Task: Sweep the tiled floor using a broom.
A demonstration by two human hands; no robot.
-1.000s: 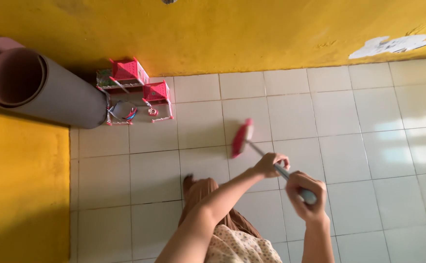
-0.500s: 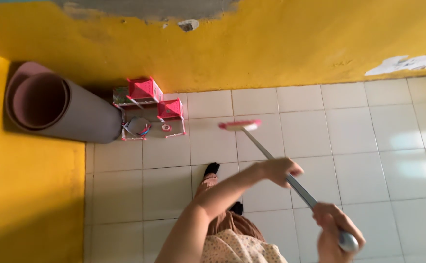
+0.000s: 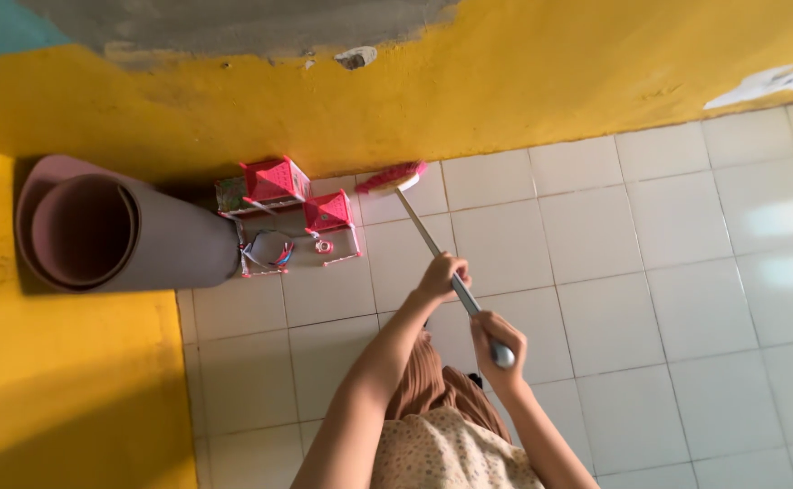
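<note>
near yellow wall (image 3: 541, 81), both hands clamp broom handle (image 3: 428, 240): left hand (image 3: 440, 276) higher, right hand (image 3: 498, 340) at end.

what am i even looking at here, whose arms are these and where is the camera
There is no machine here: the camera sits on a person's head and looks down at their own two bare arms. The left hand takes its grip midway along a long metal broom handle; the right hand holds its near end. The pink broom head rests where the white tiled floor meets the yellow wall. Beside it stand small pink and white boxes and a large rolled mat.
</note>
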